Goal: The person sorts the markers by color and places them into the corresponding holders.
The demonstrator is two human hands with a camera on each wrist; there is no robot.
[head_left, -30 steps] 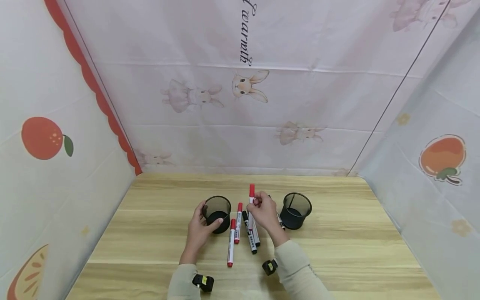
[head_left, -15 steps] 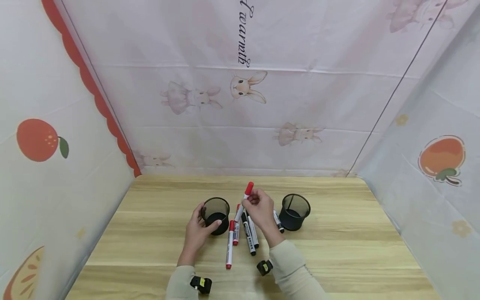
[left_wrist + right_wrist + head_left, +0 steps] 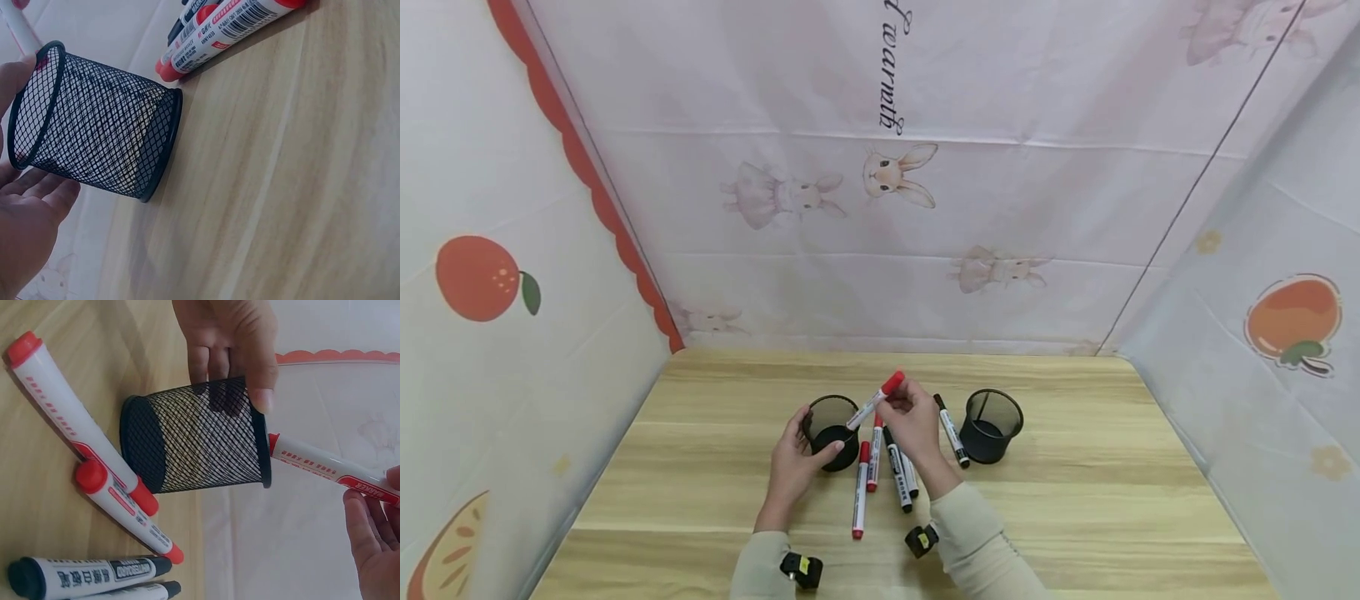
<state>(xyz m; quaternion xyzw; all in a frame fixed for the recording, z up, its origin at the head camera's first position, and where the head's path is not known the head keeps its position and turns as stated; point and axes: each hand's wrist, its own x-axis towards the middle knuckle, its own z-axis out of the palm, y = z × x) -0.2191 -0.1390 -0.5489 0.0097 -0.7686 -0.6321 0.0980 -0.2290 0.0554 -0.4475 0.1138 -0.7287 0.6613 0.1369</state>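
Note:
My left hand (image 3: 797,467) grips a black mesh pen holder (image 3: 100,122), thumb on the rim and fingers round the far side. Between the fingertips and thumb of my right hand (image 3: 917,425) is a red-capped whiteboard marker (image 3: 876,400). It slants down to the left, and its red tail end is right at the pen holder's mouth, as the right wrist view shows. Two more red markers (image 3: 78,419) lie just right of the holder. Beside them lie black markers (image 3: 898,471), partly hidden under my right hand in the head view.
A second black mesh pen holder (image 3: 991,427) stands to the right on the wooden table (image 3: 1112,500). Against its left side lies another black marker (image 3: 952,432). Printed cloth walls (image 3: 880,300) enclose the table at the back and sides.
My right hand has carried the red marker leftward to the pen holder's mouth, tipping it from nearly upright to a slant. The left hand keeps its grip on the holder.

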